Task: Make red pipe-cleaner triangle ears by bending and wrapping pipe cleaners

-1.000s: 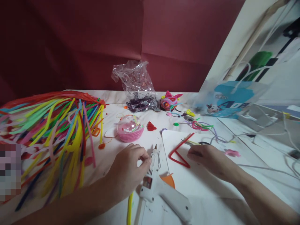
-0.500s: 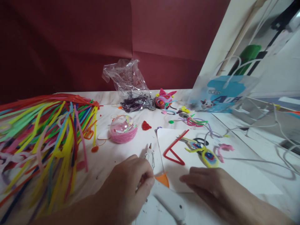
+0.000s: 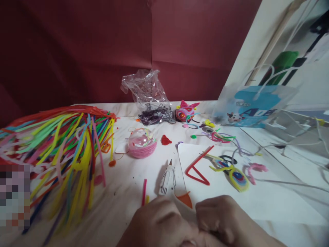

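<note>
Glue gun (image 3: 167,181) points to twelve o'clock, left hand (image 3: 163,224) and right hand (image 3: 223,218) near its six. Fingers curl, hands together; any pinch I cannot tell.

Dark red sheeting (image 3: 102,51) is hanging behind the pale, marbled table (image 3: 123,195), with a whitish wall (image 3: 312,80) showing at right.
</note>
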The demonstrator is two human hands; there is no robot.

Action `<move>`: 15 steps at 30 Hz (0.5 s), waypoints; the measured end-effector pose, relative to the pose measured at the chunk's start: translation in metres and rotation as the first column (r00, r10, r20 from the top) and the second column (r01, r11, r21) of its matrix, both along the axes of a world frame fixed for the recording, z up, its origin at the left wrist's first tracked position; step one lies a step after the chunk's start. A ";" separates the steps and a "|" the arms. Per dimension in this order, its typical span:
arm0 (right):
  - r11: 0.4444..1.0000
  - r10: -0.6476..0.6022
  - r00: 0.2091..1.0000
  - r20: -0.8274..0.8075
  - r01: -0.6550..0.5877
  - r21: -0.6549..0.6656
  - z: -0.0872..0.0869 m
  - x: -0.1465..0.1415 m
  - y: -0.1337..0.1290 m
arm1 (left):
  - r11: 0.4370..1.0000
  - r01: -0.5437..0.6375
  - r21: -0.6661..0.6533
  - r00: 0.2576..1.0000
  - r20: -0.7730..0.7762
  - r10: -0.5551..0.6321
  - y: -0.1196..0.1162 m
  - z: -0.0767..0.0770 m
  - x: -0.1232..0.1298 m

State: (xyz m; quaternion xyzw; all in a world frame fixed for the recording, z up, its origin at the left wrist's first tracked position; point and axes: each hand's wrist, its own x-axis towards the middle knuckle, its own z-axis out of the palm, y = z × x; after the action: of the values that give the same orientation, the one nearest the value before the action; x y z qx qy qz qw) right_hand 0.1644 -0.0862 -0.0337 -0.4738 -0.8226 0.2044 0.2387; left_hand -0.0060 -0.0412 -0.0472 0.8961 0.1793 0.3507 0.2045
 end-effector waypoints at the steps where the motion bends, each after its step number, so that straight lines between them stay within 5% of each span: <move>1: 0.999 -0.003 0.999 -0.054 0.000 -0.052 0.000 -0.002 0.000 | 0.995 -0.013 0.094 0.996 0.092 0.004 0.002 -0.005 0.002; 2: 0.996 -0.002 0.995 -0.097 -0.007 -0.087 0.000 -0.003 0.001 | 0.977 -0.055 0.204 0.959 0.282 -0.005 0.004 -0.009 0.003; 4: 0.994 -0.018 0.990 -0.138 0.002 -0.111 -0.003 -0.005 0.001 | 0.968 -0.122 0.218 0.932 0.360 0.036 0.006 -0.014 0.004; 8: 1.000 -0.012 0.996 -0.089 0.013 0.018 -0.009 -0.007 0.004 | 0.993 -0.108 -0.037 0.992 0.058 0.110 0.003 -0.006 -0.002; 10: 0.991 0.041 0.998 -0.037 -0.036 0.132 -0.012 -0.009 0.009 | 0.954 -0.142 -0.264 0.989 -0.078 0.126 0.004 0.002 -0.004; 12: 0.946 0.100 0.995 0.019 -0.101 0.309 -0.016 -0.011 0.016 | 0.826 -0.144 -0.545 0.974 -0.224 0.022 0.007 0.009 -0.005; 15: 0.854 0.144 0.987 0.066 -0.157 0.495 -0.020 -0.016 0.023 | 0.543 -0.065 -0.837 0.951 -0.217 -0.221 0.013 0.019 -0.005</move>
State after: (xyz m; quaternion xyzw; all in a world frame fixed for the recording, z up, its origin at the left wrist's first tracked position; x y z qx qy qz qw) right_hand 0.1488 -0.0634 -0.0539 -0.3329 -0.8850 -0.0033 0.3255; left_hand -0.0108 -0.0277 -0.0286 0.7390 0.3124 0.0743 0.5923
